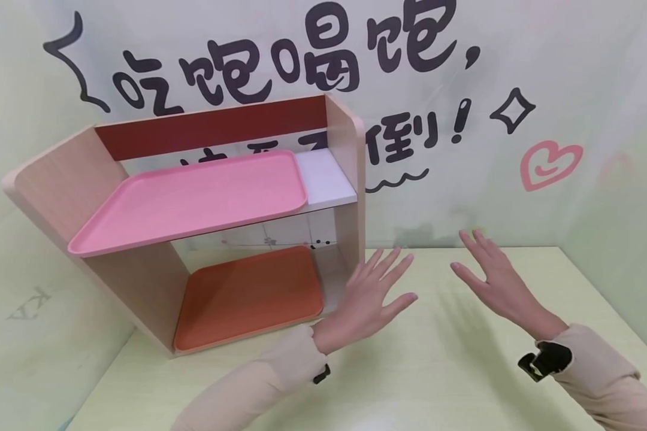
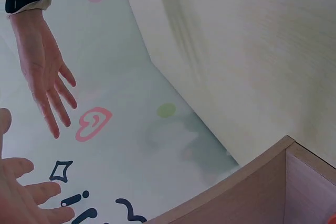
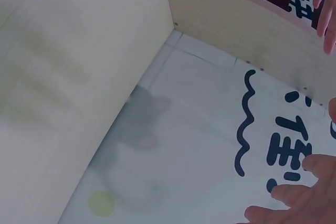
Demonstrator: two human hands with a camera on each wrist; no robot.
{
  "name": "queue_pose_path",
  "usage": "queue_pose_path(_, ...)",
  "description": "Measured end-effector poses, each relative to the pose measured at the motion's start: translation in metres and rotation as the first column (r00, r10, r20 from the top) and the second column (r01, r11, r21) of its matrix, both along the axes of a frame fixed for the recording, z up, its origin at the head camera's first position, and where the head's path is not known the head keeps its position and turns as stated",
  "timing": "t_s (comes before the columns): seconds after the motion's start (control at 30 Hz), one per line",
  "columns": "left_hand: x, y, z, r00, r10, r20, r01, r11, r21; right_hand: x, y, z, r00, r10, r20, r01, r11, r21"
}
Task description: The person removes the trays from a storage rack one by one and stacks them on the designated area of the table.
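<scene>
Both hands hover above the table with fingers spread, and neither holds anything. In the head view my left hand [image 1: 361, 302] is near the right side of a two-level wooden shelf [image 1: 360, 161], in front of its lower right edge. Farther right, my right hand [image 1: 501, 284] is held over the table, away from the shelf. A pink tray [image 1: 205, 200] lies on the upper level, and an orange tray [image 1: 250, 296] lies on the lower one. The left wrist view shows part of the left hand [image 2: 31, 198] at its lower left corner.
The pale wooden table [image 1: 431, 365] meets a printed wall [image 1: 437, 209] at the back and another wall [image 1: 620, 221] on the right. A strip of white shelf board [image 1: 326, 176] shows beside the pink tray. Black wrist devices [image 1: 552, 359] sit at the cuffs.
</scene>
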State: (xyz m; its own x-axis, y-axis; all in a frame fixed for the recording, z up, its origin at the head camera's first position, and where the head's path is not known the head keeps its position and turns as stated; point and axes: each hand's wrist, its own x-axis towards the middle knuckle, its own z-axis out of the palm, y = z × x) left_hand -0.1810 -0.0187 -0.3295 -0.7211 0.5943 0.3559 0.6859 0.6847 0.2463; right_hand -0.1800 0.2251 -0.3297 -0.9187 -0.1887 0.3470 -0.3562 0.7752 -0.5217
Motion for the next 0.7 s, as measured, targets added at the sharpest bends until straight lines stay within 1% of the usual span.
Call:
queue_pose_path(0.1,0.004,-0.012,0.006,1.0,-0.004,0.029,0.003,0.999,0.048,0.003,-0.004,0.003,0.999,0.044,-0.003,-0.044,0.997,-0.06)
queue_pose_path(0.27,0.009,-0.035,0.015,1.0,0.004,0.026,-0.007,0.994,0.109,0.007,-0.01,0.009,0.998,0.037,-0.052,-0.043,0.993,-0.11)
queue_pose_path(0.37,0.013,-0.053,0.02,0.999,0.031,0.033,-0.036,0.988,0.152,0.008,-0.015,0.013,0.997,0.036,-0.073,-0.047,0.985,-0.166)
queue_pose_path(0.43,0.016,-0.067,0.022,0.998,0.048,0.042,-0.055,0.981,0.186,0.009,-0.018,0.016,0.996,0.046,-0.081,-0.062,0.976,-0.207)
queue_pose_path(0.53,0.021,-0.086,0.027,0.996,0.076,0.047,-0.084,0.974,0.212,0.009,-0.024,0.021,0.994,0.072,-0.084,-0.092,0.96,-0.266)
queue_pose_path(0.7,0.029,-0.111,0.035,0.99,0.116,0.083,-0.132,0.963,0.235,0.008,-0.035,0.03,0.991,0.102,-0.091,-0.125,0.942,-0.31)
